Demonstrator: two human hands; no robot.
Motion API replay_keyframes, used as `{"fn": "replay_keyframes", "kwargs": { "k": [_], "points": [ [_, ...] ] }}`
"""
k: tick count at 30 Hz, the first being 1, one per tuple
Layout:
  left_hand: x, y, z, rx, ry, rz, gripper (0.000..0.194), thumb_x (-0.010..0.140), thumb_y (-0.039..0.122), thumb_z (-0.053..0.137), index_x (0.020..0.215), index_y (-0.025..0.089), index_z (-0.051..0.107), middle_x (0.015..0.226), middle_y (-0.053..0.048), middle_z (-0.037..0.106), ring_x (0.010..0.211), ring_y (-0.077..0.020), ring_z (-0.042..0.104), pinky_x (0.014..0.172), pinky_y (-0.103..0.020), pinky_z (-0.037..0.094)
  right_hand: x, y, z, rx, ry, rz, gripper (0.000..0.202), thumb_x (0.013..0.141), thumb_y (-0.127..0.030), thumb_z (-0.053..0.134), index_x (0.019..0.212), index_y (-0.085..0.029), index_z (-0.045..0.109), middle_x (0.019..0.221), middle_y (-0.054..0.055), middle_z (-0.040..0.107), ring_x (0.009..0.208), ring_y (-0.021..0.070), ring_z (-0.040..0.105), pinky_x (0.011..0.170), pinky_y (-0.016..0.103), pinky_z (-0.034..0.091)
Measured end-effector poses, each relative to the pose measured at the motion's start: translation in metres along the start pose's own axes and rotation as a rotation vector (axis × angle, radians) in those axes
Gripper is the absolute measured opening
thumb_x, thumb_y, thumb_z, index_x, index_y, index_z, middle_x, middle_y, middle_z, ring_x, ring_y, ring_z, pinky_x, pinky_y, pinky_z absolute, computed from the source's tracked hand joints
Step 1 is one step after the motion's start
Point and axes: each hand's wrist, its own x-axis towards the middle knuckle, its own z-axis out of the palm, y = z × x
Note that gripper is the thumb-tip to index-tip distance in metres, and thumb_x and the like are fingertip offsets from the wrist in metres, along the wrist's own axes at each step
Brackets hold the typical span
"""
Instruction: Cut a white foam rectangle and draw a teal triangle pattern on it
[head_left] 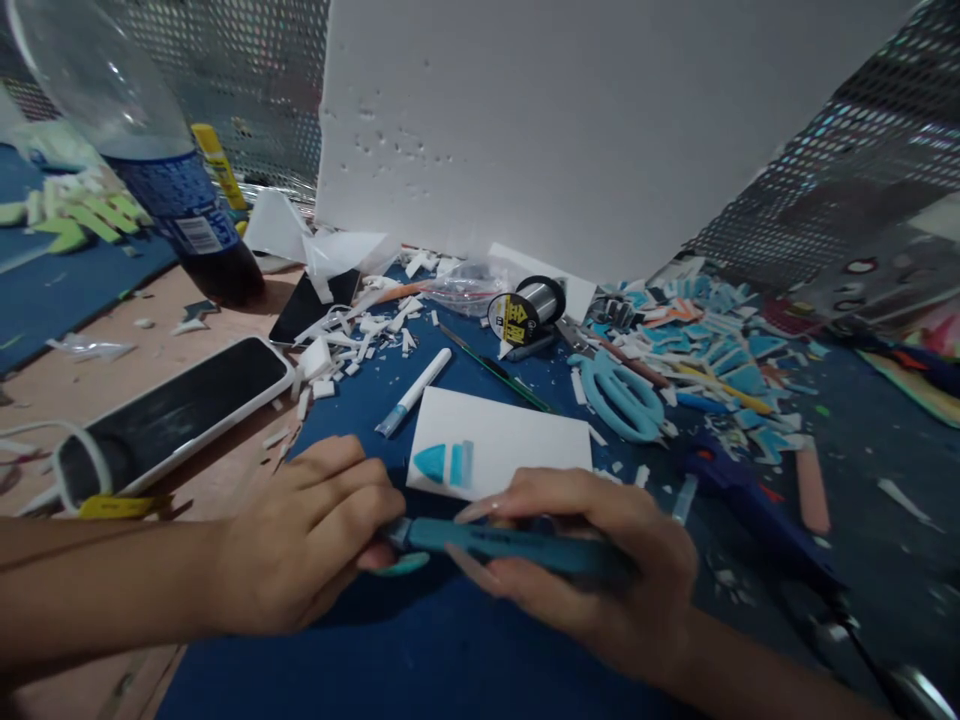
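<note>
My right hand (592,560) is closed around a teal marker (510,545), thumb and fingers on opposite sides of its barrel. The fingers of my left hand (307,540) are wrapped around the marker's grey left end, which they partly hide. A small teal curved piece (405,566) sticks out beneath the left fingers; whether it belongs to the marker I cannot tell. Just beyond the hands lies a white card (517,435) with blue coloured shapes (442,463) at its left side. A white pen (414,392) rests to the left of the card.
Blue-handled scissors (619,395), a wire spool (525,312) and a purple glue gun (757,515) lie about the blue mat. Blue and white scraps (712,340) pile up at the right. At the left are a phone (180,415) and a dark drink bottle (180,210). A white board (540,130) stands behind.
</note>
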Motion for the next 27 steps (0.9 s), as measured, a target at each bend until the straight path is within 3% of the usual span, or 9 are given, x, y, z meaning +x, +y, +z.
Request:
{"fn": "replay_keyframes", "kwargs": {
  "k": [5,10,14,16,17,20,23,25,27],
  "points": [
    [-0.003,0.000,-0.003,-0.106,0.030,0.046,0.023,0.100,0.002,0.038,0.113,0.016,0.051,0.080,-0.005,0.065,0.069,-0.0185,0.057,0.070,-0.034,0.052,-0.023,-0.003,0.006,-0.578,-0.053,-0.341,0.023,0.094,-0.040,0.073,0.077,-0.025,0.068,0.062,0.004,0.069,0.056,0.0208,0.066,0.053,0.035,0.056],
    [-0.002,0.004,0.000,-0.139,0.022,0.074,0.031,0.112,0.019,0.022,0.104,0.019,0.052,0.070,-0.003,0.061,0.061,-0.0189,0.055,0.066,-0.034,0.052,-0.025,0.004,0.018,-0.561,-0.097,-0.366,0.043,0.103,-0.028,0.039,0.060,-0.024,0.045,0.049,-0.001,0.044,0.044,0.0146,0.041,0.043,0.034,0.036],
    [0.010,0.003,0.000,-0.170,0.004,0.066,0.037,0.114,0.024,0.014,0.096,0.021,0.046,0.064,0.001,0.057,0.055,-0.0157,0.053,0.059,-0.028,0.050,-0.011,0.007,0.012,-0.415,-0.263,-0.281,0.037,0.094,-0.023,0.044,0.060,-0.024,0.029,0.048,-0.005,0.033,0.041,0.0109,0.026,0.041,0.032,0.021],
    [0.016,0.001,0.000,-0.159,0.003,0.021,0.037,0.115,0.024,0.013,0.093,0.021,0.044,0.062,0.003,0.052,0.051,-0.0134,0.050,0.052,-0.024,0.045,-0.004,0.006,0.009,-0.394,-0.207,-0.204,0.037,0.092,-0.027,0.052,0.062,-0.024,0.031,0.048,-0.006,0.034,0.041,0.0103,0.028,0.041,0.031,0.017],
    [0.018,0.000,0.000,-0.141,0.008,0.003,0.037,0.115,0.023,0.013,0.093,0.021,0.043,0.061,0.003,0.051,0.050,-0.0128,0.049,0.049,-0.023,0.044,0.000,0.005,0.007,-0.374,-0.100,-0.120,0.038,0.091,-0.030,0.059,0.063,-0.024,0.033,0.048,-0.007,0.035,0.041,0.0097,0.029,0.040,0.030,0.016],
    [0.017,-0.001,0.003,-0.041,0.018,-0.014,0.031,0.114,0.020,0.019,0.101,0.018,0.047,0.066,0.000,0.059,0.051,-0.0146,0.055,0.051,-0.025,0.047,0.007,0.004,0.006,-0.159,0.125,0.250,0.038,0.082,-0.037,0.079,0.072,-0.025,0.044,0.051,-0.010,0.042,0.040,0.0078,0.034,0.037,0.023,0.021],
    [0.012,0.001,0.008,0.084,0.018,0.013,0.025,0.114,0.022,0.026,0.113,0.016,0.050,0.073,-0.002,0.069,0.058,-0.0175,0.066,0.059,-0.028,0.054,0.009,0.005,0.009,0.046,0.055,0.480,0.043,0.076,-0.041,0.086,0.076,-0.025,0.046,0.050,-0.011,0.043,0.041,0.0079,0.035,0.037,0.022,0.025],
    [0.010,0.001,0.009,0.170,0.030,0.011,0.024,0.113,0.020,0.027,0.113,0.017,0.051,0.073,-0.001,0.071,0.059,-0.0170,0.068,0.060,-0.027,0.055,0.007,0.008,0.010,0.084,-0.025,0.498,0.037,0.081,-0.043,0.082,0.082,-0.024,0.050,0.053,-0.010,0.045,0.043,0.0090,0.038,0.039,0.022,0.028],
    [0.011,-0.002,0.008,0.277,0.037,-0.021,0.023,0.112,0.017,0.031,0.107,0.019,0.053,0.070,0.000,0.070,0.057,-0.0169,0.066,0.056,-0.027,0.053,0.005,0.013,0.009,0.059,0.019,0.431,0.028,0.092,-0.044,0.072,0.096,-0.024,0.052,0.060,-0.008,0.050,0.047,0.0109,0.045,0.042,0.023,0.035]
  ]
}}
